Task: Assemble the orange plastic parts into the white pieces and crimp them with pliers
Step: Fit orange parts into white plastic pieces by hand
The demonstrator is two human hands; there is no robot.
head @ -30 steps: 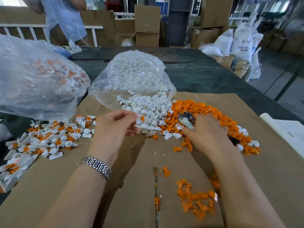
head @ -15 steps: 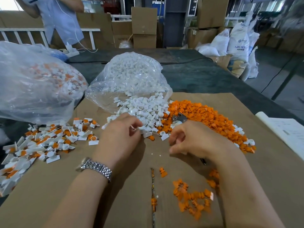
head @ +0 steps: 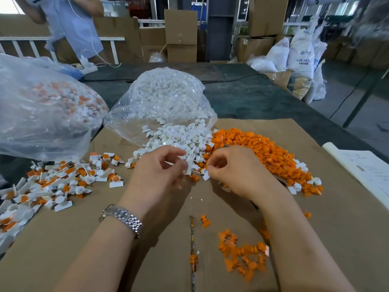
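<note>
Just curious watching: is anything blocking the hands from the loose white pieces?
Nothing visible does. The left hand and right hand sit at the near edge of the white pieces, spilled openly on the cardboard.

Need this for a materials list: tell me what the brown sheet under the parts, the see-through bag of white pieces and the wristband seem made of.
Brown flat sheet: likely matte corrugated cardboard, with a seam down its middle.
Clear crinkled bag: thin glossy plastic film, wrinkled, contents showing through.
Silver linked watch band: apparently polished metal; its links glint.
</note>
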